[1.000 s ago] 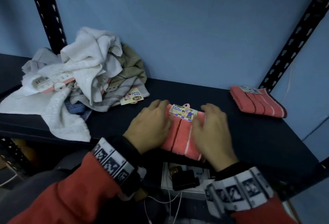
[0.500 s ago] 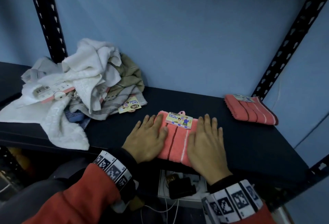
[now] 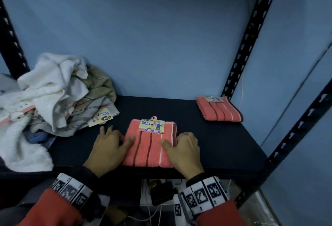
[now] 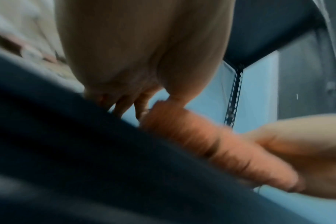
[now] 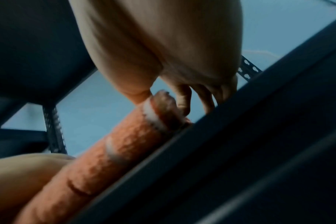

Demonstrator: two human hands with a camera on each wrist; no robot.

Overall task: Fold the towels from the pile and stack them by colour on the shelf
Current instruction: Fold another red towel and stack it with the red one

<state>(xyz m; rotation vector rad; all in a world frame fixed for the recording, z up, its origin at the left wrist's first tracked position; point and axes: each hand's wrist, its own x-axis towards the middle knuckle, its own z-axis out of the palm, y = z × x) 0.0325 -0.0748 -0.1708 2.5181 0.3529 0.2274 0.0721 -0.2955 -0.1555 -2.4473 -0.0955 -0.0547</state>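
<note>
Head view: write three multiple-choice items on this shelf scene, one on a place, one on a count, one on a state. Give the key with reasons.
1. Where does the other folded coral towel lie on the shelf?
A. Back right corner
B. On the unfolded pile
C. Under the hands

2. How many folded coral towels are on the shelf?
A. One
B. Two
C. Four

3. How do the hands meet the front coral towel?
A. Both lift it clear of the shelf
B. Left hand and right hand flank its sides, thumbs resting on top
C. Only one hand touches it

Key:
1 A, it sits by the right rear post, apart from the unfolded pile at the left.
2 B, one lies between the hands, one at the back right.
3 B, the towel lies flat on the shelf with a thumb on each side.
</note>
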